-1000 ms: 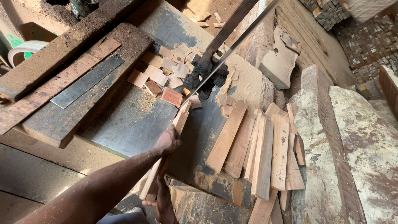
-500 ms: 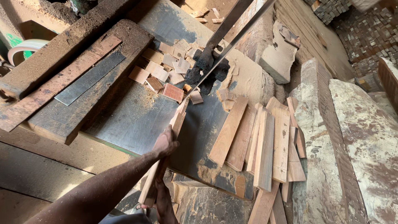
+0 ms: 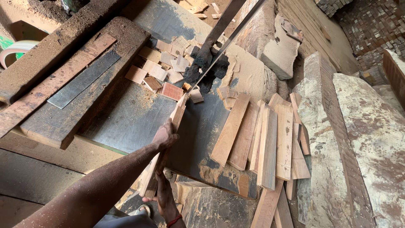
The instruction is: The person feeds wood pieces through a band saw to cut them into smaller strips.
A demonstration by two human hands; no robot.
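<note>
Below us, our left hand (image 3: pixel 165 136) presses down on a long wooden slat (image 3: pixel 163 148), fingers curled over its upper edge and pressed together. Our right hand (image 3: pixel 162 195) grips the slat's near end from beneath, at the table's edge, fingers wrapped around the wood. The slat lies on a dark metal table (image 3: pixel 126 122) dusted with sawdust, angled away from us, its far tip touching a thin saw blade (image 3: pixel 223 50) that rises slanting out of the table.

Around the blade sits a dark heap of sawdust (image 3: pixel 211 69). Just beyond and left of the tip, small square wood offcuts (image 3: pixel 162 71) lie scattered, one of them reddish. Right of the slat, a fan of longer cut slats (image 3: pixel 265 139) rests side by side, some overhanging the table's near edge.

On the left, a thick, rough beam (image 3: pixel 76 84) lies across the table, with a flat grey metal strip (image 3: pixel 82 80) on top of it. At the right, large pale stone-like slabs (image 3: pixel 363 139) stand beside the table. A foot in a sandal (image 3: pixel 145 207) shows near the bottom edge.
</note>
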